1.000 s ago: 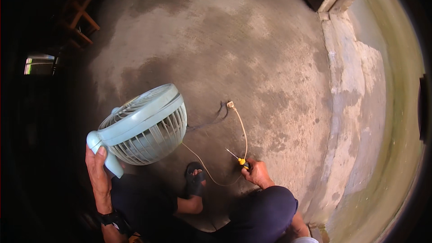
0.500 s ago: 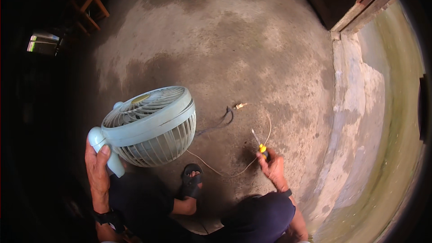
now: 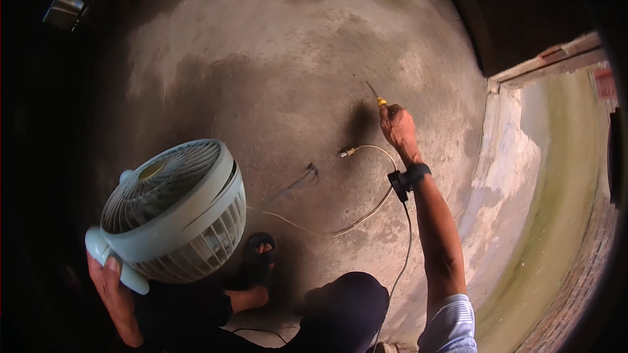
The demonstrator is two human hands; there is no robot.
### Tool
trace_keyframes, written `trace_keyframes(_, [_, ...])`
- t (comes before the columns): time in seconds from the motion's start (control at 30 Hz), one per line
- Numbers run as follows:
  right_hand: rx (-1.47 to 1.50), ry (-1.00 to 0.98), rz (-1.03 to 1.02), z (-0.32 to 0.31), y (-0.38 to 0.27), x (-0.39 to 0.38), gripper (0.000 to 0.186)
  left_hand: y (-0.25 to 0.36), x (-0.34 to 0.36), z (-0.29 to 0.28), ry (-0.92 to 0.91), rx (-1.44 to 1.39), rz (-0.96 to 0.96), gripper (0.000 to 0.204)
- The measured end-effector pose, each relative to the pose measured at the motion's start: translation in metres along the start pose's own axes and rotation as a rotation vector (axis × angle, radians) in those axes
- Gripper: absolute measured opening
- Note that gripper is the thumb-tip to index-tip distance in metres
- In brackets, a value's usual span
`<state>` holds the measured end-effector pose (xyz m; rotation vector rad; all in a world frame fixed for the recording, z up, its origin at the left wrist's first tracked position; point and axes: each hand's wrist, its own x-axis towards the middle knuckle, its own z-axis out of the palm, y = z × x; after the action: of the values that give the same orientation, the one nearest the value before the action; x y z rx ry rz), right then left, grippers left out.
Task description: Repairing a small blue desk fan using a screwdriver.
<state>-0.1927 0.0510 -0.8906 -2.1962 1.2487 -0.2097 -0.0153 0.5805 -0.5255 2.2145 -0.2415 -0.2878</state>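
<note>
On the left, my left hand [image 3: 114, 293] is closed round the pale blue side bracket of a fan [image 3: 186, 219]. The fan is tilted, its round grille and yellowish centre cap facing up and to the left. Out ahead on the right, my right hand [image 3: 398, 129] grips a screwdriver [image 3: 381, 100] with a yellow-and-black handle. Its thin shaft points up and away, over the floor. A cream power cord [image 3: 356, 223] runs from beside the fan in a curve to a plug [image 3: 347, 153] on the floor. My palms hide parts of the bracket and handle.
A dark cable [image 3: 304, 176] lies on the stained concrete floor [image 3: 281, 91]. My sandalled foot [image 3: 260, 255] is just right of the fan. A black strap with a thin cable [image 3: 409, 235] is on my right wrist. A doorway sill [image 3: 500, 150] borders the right side.
My right hand has reached forward with the screwdriver, away from my knees. The fan has shifted left and nearer in view, still in my left hand. The view has shifted too.
</note>
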Motion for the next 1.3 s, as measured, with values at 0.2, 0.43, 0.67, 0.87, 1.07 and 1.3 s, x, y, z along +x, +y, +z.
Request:
trace_keyframes(0.2, [0.078,0.087,0.099,0.038,0.004,0.018,0.047,-0.019,-0.025,-0.032,0.086,0.049,-0.078,0.078])
trace_keyframes(0.43, [-0.001,0.116,0.087,0.047,0.009,0.029,0.048,-0.027,-0.017,-0.037,0.155,0.062,-0.101,0.080])
trace_keyframes(0.67, [0.169,0.150,0.052,0.037,-0.004,-0.012,0.042,-0.028,0.001,-0.029,0.030,0.108,-0.085,0.083])
trace_keyframes(0.87, [0.397,0.080,0.113,0.016,-0.015,-0.047,0.045,-0.023,0.001,-0.006,0.117,0.108,-0.199,0.069])
trace_keyframes(1.07, [0.625,-0.009,0.133,-0.052,-0.082,-0.094,0.037,0.002,-0.007,0.016,-0.165,0.084,-0.333,0.062])
trace_keyframes(1.3, [0.669,-0.085,0.155,-0.155,-0.174,-0.163,0.040,0.012,-0.018,0.029,-0.228,-0.176,-0.337,0.054])
